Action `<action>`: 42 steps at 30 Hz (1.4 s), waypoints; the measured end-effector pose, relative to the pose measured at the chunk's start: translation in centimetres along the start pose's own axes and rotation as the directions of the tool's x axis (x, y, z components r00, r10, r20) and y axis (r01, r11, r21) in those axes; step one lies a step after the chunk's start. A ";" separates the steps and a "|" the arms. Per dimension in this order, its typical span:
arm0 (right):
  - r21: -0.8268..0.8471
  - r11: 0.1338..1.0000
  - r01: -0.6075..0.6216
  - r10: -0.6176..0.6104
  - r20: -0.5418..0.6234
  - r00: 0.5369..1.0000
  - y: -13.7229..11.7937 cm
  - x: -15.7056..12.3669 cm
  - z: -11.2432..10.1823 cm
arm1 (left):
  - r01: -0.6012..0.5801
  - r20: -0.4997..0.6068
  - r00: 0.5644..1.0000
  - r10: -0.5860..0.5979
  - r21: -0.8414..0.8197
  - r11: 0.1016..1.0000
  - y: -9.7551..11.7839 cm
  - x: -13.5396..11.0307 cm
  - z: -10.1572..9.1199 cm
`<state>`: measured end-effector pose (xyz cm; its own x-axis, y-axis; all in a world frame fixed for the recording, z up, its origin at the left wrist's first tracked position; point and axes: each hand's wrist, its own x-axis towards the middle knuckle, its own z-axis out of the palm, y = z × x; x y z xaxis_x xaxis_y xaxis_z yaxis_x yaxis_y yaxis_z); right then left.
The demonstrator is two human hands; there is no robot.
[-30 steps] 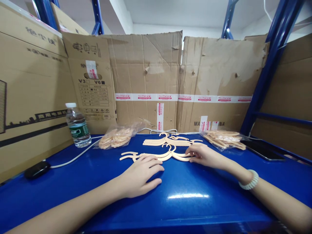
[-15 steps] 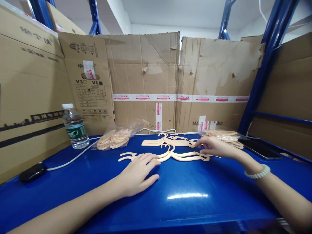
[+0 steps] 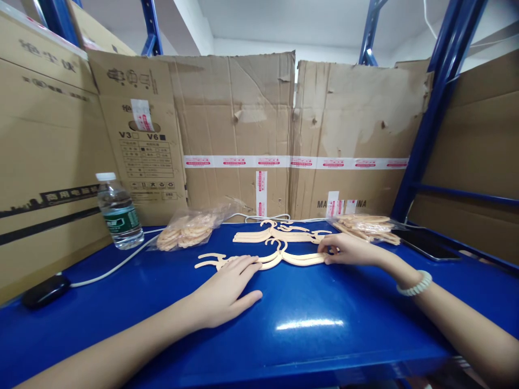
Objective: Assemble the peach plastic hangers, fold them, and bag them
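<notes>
Cream folding hangers (image 3: pixel 302 260) lie in front of me on the blue table, their hooks pointing away. My left hand (image 3: pixel 229 286) rests palm down over their left arms, fingers stretched out and thumb apart. My right hand (image 3: pixel 344 249) has its thumb and fingers closed around the right end of the hangers, hiding that end. Just behind lies a second group of hangers (image 3: pixel 253 236), with some loose curved pieces beside its hook.
Clear bags of cream pieces lie at the back left (image 3: pixel 188 229) and back right (image 3: pixel 365 227). A water bottle (image 3: pixel 120 216), a black device (image 3: pixel 45 290) with a white cable, and a phone (image 3: pixel 430 246) are on the table. Cardboard sheets (image 3: pixel 239 119) wall the back.
My right hand has come down and slightly left, and its fingers have closed on the right end of the front hangers. My left hand stays on the left arms.
</notes>
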<state>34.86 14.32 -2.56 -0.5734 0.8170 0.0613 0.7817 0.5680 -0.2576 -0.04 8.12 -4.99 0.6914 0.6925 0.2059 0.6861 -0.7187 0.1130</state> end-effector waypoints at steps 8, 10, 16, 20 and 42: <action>-0.002 1.000 -0.024 0.024 -0.015 1.000 -0.5 -0.2 0.0 | -0.058 -0.045 0.997 0.058 0.007 0.998 -0.2 0.1 -0.1; 0.006 1.000 -0.020 0.020 -0.017 1.000 -0.6 -0.2 0.1 | -0.059 -0.062 0.996 0.060 0.011 0.998 -0.2 0.2 -0.1; 0.021 0.999 -0.036 0.036 -0.009 0.999 -0.3 -0.1 0.0 | -0.063 -0.094 0.994 0.064 0.014 0.998 -0.3 0.3 -0.1; 0.025 0.999 -0.045 0.045 0.006 0.999 0.1 -0.1 -0.1 | -0.061 -0.070 0.996 0.062 0.018 0.998 -0.1 0.2 -0.1; -0.156 0.987 -0.048 0.002 -0.278 0.961 1.2 1.9 -2.0 | -0.223 -0.174 0.962 0.211 -0.049 0.974 0.8 0.0 -0.2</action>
<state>35.22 16.76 -0.81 -0.4808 0.8138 0.3264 0.8368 0.5370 -0.1062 0.46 7.59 -4.69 0.7706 0.5032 0.3912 0.5029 -0.8571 0.1117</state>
